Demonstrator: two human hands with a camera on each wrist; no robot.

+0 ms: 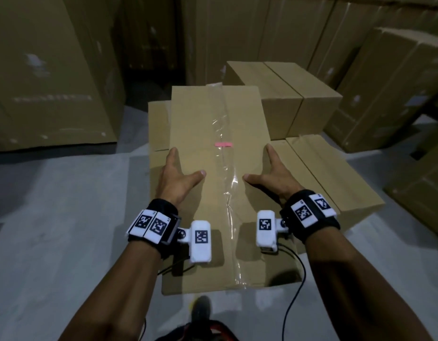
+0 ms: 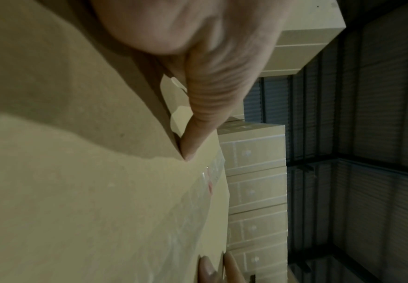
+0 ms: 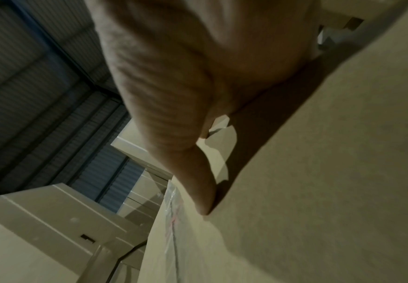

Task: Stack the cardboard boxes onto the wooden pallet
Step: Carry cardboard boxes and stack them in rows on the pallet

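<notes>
The long taped brown cardboard box (image 1: 213, 168) lies atop a lower cardboard box (image 1: 156, 124); two side-by-side boxes (image 1: 282, 94) behind-right; another flat box (image 1: 336, 178) right.

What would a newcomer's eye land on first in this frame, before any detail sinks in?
First, the long cardboard box filling the centre, with both hands on it: the left hand along its left edge, the right hand along its right edge, thumbs spread over the top. Next, the small pink mark on the clear tape seam down the middle. Behind stand more stacked boxes.
</notes>
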